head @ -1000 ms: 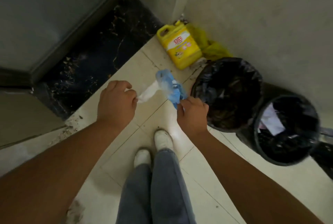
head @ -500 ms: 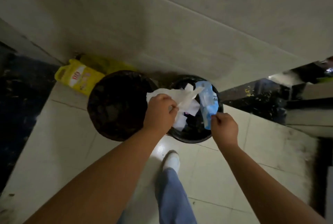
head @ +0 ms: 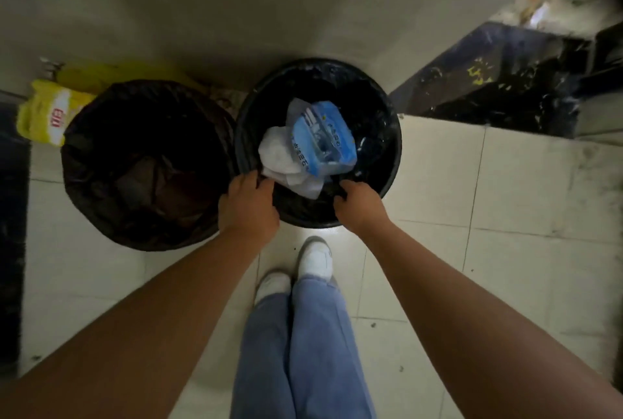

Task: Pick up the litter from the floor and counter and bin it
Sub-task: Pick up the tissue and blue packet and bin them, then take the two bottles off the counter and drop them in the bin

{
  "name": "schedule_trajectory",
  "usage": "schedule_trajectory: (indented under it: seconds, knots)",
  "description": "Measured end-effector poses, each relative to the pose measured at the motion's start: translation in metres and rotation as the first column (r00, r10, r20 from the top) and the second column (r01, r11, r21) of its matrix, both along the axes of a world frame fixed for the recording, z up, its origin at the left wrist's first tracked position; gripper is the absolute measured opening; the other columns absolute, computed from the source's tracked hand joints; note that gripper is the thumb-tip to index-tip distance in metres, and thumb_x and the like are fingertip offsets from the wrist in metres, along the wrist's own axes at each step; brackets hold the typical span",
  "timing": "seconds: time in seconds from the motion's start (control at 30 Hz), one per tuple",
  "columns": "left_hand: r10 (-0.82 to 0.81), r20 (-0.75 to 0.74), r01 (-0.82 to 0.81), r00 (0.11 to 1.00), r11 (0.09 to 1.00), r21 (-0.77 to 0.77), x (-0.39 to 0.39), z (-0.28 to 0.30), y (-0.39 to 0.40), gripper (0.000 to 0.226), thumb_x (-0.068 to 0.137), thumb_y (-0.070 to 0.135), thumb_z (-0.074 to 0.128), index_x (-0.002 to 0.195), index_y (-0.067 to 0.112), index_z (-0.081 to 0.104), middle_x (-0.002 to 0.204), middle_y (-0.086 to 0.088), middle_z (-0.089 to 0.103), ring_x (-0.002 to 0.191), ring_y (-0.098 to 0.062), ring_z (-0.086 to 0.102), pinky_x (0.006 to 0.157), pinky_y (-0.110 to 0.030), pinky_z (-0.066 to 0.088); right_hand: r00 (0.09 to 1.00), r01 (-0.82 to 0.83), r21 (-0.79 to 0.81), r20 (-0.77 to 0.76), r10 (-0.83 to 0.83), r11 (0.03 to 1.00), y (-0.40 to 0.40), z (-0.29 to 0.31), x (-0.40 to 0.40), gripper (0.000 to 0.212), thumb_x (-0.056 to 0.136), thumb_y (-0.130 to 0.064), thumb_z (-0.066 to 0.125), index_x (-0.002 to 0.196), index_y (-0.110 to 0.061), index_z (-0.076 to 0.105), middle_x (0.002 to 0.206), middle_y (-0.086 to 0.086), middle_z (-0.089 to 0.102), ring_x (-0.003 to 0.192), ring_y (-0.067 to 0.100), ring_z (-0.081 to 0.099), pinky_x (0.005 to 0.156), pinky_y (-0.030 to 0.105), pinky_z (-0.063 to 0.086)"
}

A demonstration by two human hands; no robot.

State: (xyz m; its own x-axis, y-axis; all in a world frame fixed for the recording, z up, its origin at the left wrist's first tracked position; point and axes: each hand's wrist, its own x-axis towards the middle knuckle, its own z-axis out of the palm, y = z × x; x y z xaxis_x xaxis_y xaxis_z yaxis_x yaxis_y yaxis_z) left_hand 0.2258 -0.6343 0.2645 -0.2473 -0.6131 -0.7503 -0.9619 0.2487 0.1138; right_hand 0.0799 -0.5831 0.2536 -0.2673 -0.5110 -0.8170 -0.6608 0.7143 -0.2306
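Now: litter in bin, both hands at the near rim.
The blue packet [head: 323,138] and white paper [head: 281,155] lie inside the right bin [head: 392,135]. Left hand [head: 247,208] and right hand [head: 359,204] are curled, holding nothing visible; whether they pinch the liner cannot be told. Risk: tugging could tip the bin onto the tiled floor [head: 505,216] by the wall [head: 236,7].

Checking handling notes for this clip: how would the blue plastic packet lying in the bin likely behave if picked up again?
The blue plastic packet looks crumpled and thin, so it is probably floppy and light. Its glossy film may be a little slippery. It rests loosely on white tissue inside the right bin, so it should lift freely.
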Motion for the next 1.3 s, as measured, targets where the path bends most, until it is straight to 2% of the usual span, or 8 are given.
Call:
schedule_trajectory:
  seconds: [0.1,0.23,0.4,0.53,0.67,0.9,1.13,1.3]
  knots:
    - [-0.248,0.046,0.25,0.968,0.967,-0.051,0.004,0.021,0.001,0.053,0.099,0.023,0.039,0.149,0.023,0.021,0.16,-0.002,0.011,0.148,-0.025,0.007,0.119,-0.041,0.016,0.992,-0.089,-0.01,-0.093,0.087,0.996,0.017,0.013,0.002,0.046,0.096,-0.024,0.04,0.139,-0.011,0.036,0.144,0.013,0.04,0.135,0.032,0.035,0.108,0.042,0.034]
    - [-0.462,0.078,0.469,0.883,0.87,-0.151,-0.024,0.06,-0.004,0.052,0.101,0.031,0.033,0.15,0.026,0.015,0.161,0.0,0.007,0.148,-0.027,0.001,0.12,-0.044,0.01,0.976,-0.161,-0.136,-0.166,0.138,0.977,0.028,0.051,-0.001,0.054,0.099,-0.035,0.031,0.148,-0.02,0.014,0.16,0.002,0.008,0.148,0.027,0.002,0.12,0.047,0.005]
    - [-0.594,0.051,0.59,0.803,0.777,-0.22,-0.079,0.127,0.012,0.05,0.102,0.029,0.03,0.149,0.027,0.016,0.161,0.003,0.006,0.149,-0.025,-0.002,0.121,-0.045,0.006,0.973,0.026,-0.252,-0.215,-0.083,0.967,0.051,0.123,-0.021,0.056,0.099,-0.038,0.029,0.149,-0.023,0.01,0.16,0.002,0.003,0.148,0.026,-0.001,0.12,0.047,0.003]
    - [-0.618,0.019,0.595,0.786,0.748,-0.295,-0.143,0.199,0.05,0.049,0.101,0.026,0.031,0.149,0.025,0.02,0.161,0.002,0.008,0.149,-0.026,0.0,0.12,-0.046,0.009,0.905,0.241,-0.235,-0.296,-0.305,0.942,0.1,0.199,-0.074,0.055,0.099,-0.036,0.028,0.149,-0.024,0.009,0.161,0.002,0.001,0.148,0.026,-0.003,0.12,0.047,0.003]
    - [-0.764,-0.05,0.681,0.643,0.6,-0.42,-0.222,0.286,0.108,0.05,0.101,0.027,0.031,0.149,0.024,0.018,0.161,0.001,0.008,0.149,-0.028,0.0,0.12,-0.047,0.01,0.737,0.434,-0.325,-0.409,-0.539,0.84,0.183,0.303,-0.143,0.054,0.1,-0.033,0.029,0.149,-0.023,0.01,0.16,0.003,0.003,0.148,0.026,-0.001,0.121,0.046,0.004]
    - [-0.962,-0.239,0.698,0.135,0.263,-0.666,-0.354,0.469,0.324,0.048,0.101,0.03,0.032,0.148,0.023,0.024,0.16,0.0,0.018,0.148,-0.026,0.006,0.12,-0.047,0.011,0.31,0.575,-0.577,-0.502,-0.807,0.58,0.401,0.484,-0.201,0.056,0.098,-0.032,0.034,0.148,-0.02,0.014,0.16,0.004,0.01,0.147,0.025,0.006,0.12,0.045,0.008]
    - [-0.906,-0.285,0.583,-0.314,0.053,-0.81,-0.408,0.605,0.582,0.047,0.099,0.03,0.037,0.145,0.021,0.032,0.156,-0.002,0.026,0.147,-0.025,0.015,0.118,-0.043,0.017,-0.195,0.539,-0.742,-0.571,-0.797,0.399,0.665,0.626,-0.201,0.051,0.095,-0.029,0.042,0.142,-0.009,0.033,0.15,0.012,0.034,0.139,0.028,0.029,0.115,0.043,0.026]
    - [-0.813,-0.295,0.534,-0.501,-0.022,-0.845,-0.403,0.644,0.747,0.041,0.098,0.03,0.039,0.136,0.015,0.044,0.146,-0.003,0.042,0.137,-0.028,0.032,0.106,-0.041,0.035,-0.387,0.59,-0.757,-0.57,-0.725,0.28,0.816,0.667,-0.16,0.05,0.097,-0.028,0.04,0.142,-0.008,0.032,0.151,0.014,0.032,0.139,0.028,0.03,0.113,0.041,0.028]
